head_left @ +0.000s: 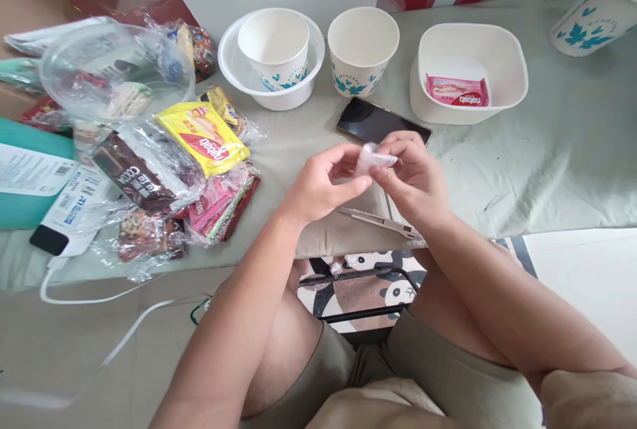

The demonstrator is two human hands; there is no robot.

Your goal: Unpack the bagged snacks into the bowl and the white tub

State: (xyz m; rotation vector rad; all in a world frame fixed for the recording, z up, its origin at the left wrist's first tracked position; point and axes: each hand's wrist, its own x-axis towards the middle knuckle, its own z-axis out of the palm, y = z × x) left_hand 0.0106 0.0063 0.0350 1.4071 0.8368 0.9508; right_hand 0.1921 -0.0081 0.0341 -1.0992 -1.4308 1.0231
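Note:
Between my hands is a small crumpled piece of whitish see-through plastic point(371, 159). My right hand point(415, 177) pinches its right side between thumb and fingers. Curled around its left side, the fingers of my left hand point(326, 180) close on it, with the thumb stretched out below. Whether anything is inside the plastic cannot be made out. A dark phone point(381, 121) lies on the cloth just beyond my hands. Under my right hand is a white pen-like tool point(378, 219), its right end near my wrist.
Farther back stand a white bowl point(226, 61) with a paper cup point(279, 51) inside, another cup point(362, 51), and a square tub point(470, 114) holding a pink wafer packet point(456, 91). Wrapped snacks, including a yellow packet point(204, 137), crowd the left around a power strip point(72, 210).

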